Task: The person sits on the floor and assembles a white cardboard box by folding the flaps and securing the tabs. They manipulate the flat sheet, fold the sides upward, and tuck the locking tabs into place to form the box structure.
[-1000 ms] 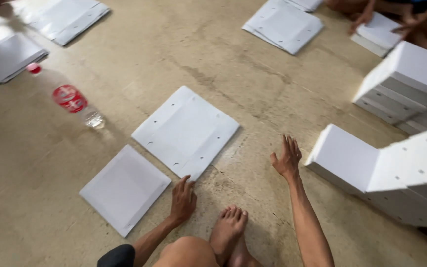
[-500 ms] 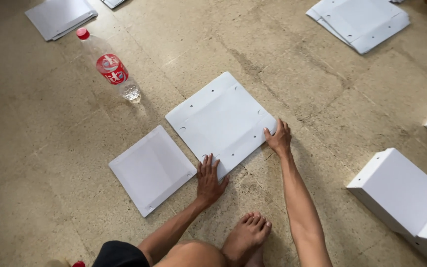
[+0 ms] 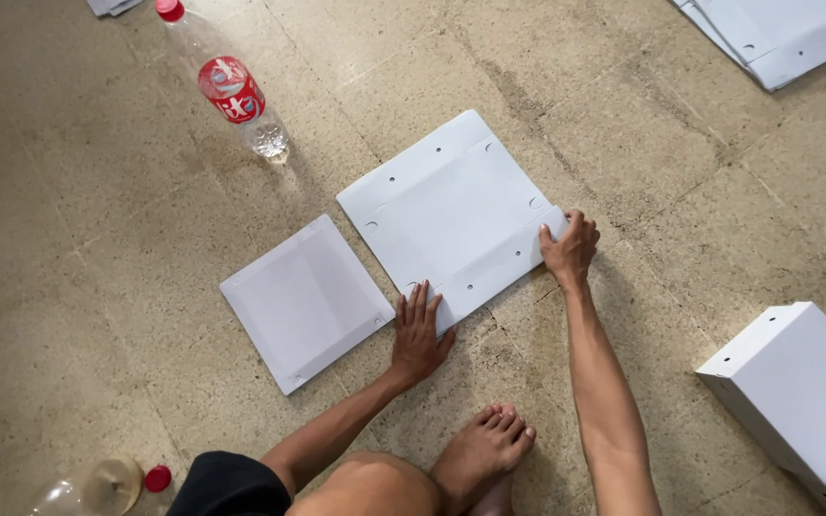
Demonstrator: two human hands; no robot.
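While seated on the floor: a person leans over white flat cardboard pieces on a speckled stone floor (image 3: 97, 287).
Lower left of the frame: a clear bottle with a red cap (image 3: 97, 485), cut off by the edge.
Upper left: a plastic bottle (image 3: 231, 91) with a red label, lying down.
Left of centre: a smaller square sheet (image 3: 306, 301), lying flat, untouched.
Left hand (image 3: 418, 334): grip open, fingers spread, pressing the near corner of the large sheet.
Centre: the large flat box blank (image 3: 456, 215), creased, with punched holes.
Handling: it looks light, thin, fairly stiff, apt to bend along its creases; the edge flaps seem the best hold.
Right hand (image 3: 571, 248): fingers curled on the blank's right corner flap; whether it pinches or only presses, I cannot tell.
Lower right: a folded white box (image 3: 805, 392), cut off.
Upper right: stacked blanks (image 3: 786, 38), partly out of frame.
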